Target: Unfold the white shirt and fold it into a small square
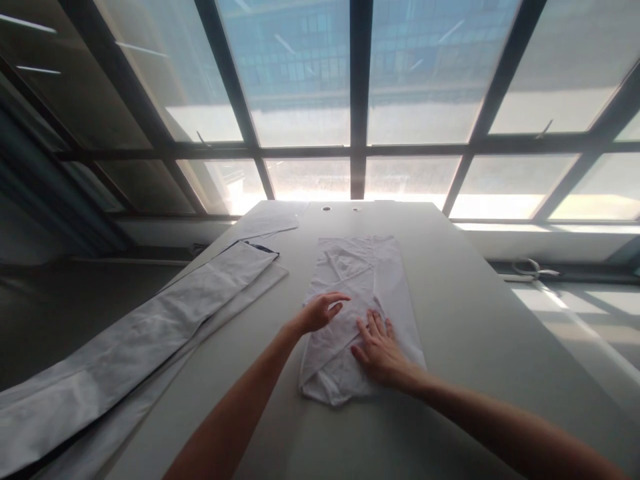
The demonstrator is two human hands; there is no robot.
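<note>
Tall windows in dark frames stand past the far edge of the white table. Between the table's left and right edges lies a white cloth, folded into layers, creased, with diagonal flaps on top. It's longer than it is wide, its long axis running from the near edge toward the far one. The right hand lies flat on it, fingers slightly spread; the left hand is loosely open over its left side, and I can't tell whether it touches. Hands and forearms hide some folds.
</note>
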